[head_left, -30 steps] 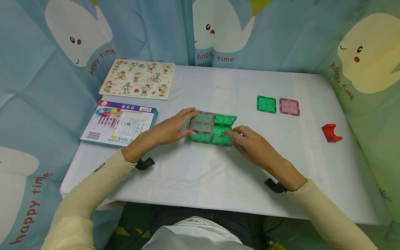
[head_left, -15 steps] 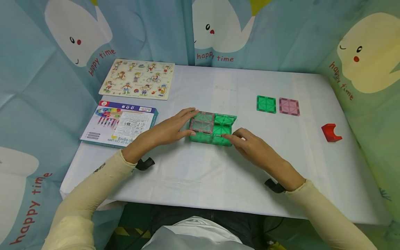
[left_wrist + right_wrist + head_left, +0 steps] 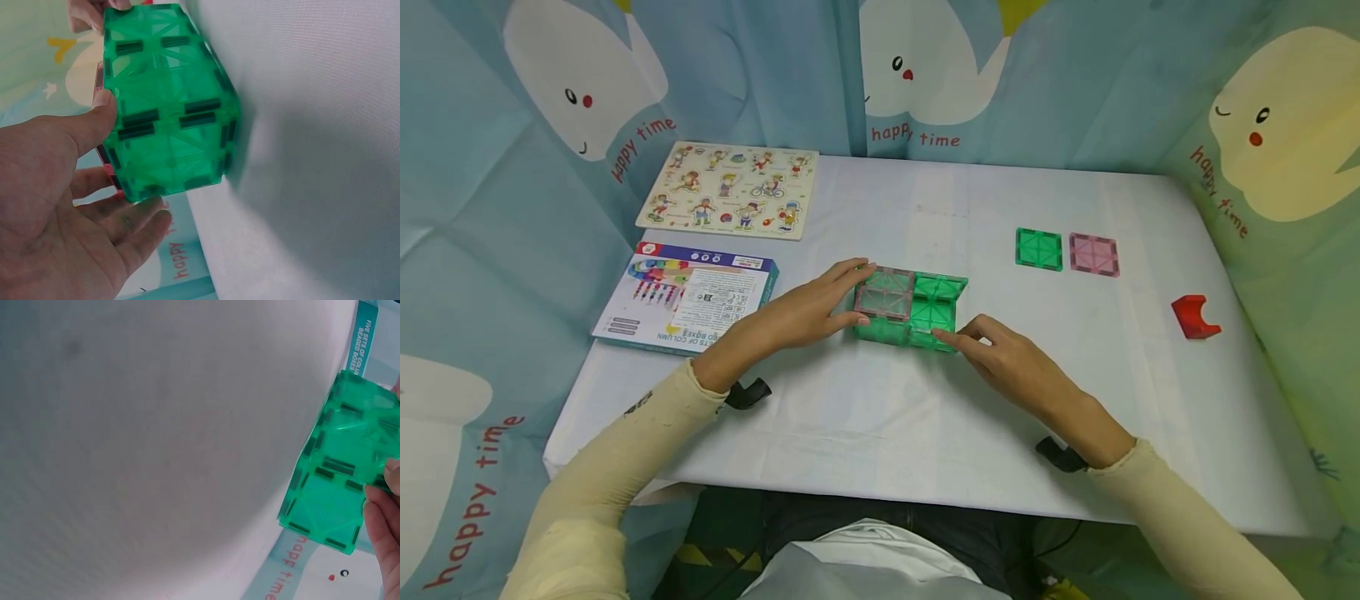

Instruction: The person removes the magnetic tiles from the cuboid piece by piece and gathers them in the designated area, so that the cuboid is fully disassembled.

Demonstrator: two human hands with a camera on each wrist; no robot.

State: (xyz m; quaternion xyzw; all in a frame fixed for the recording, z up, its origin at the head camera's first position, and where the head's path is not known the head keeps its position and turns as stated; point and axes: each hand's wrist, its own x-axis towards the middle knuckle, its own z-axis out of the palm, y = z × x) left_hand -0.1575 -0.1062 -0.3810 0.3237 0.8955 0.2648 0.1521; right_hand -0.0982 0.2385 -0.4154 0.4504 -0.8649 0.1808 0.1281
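A box of see-through green magnetic tiles stands mid-table, its front wall facing the left wrist camera. A pink magnetic tile covers its left half. The right half is uncovered on top, with a green tile leaning outward at the back. My left hand grips the box's left end, thumb on the near side and fingers round the end and far side. My right hand pinches the upper edge at the front right corner between thumb and forefinger; its other fingers are partly hidden in the head view.
To the right lie a loose green tile, a loose pink tile and a red notched block. A boxed toy and a picture board lie at the left. Printed curtains surround the table.
My right hand has shifted slightly toward the near edge, its fingertips sliding from the box's right side to the front right corner. The left hand and box stay in place.
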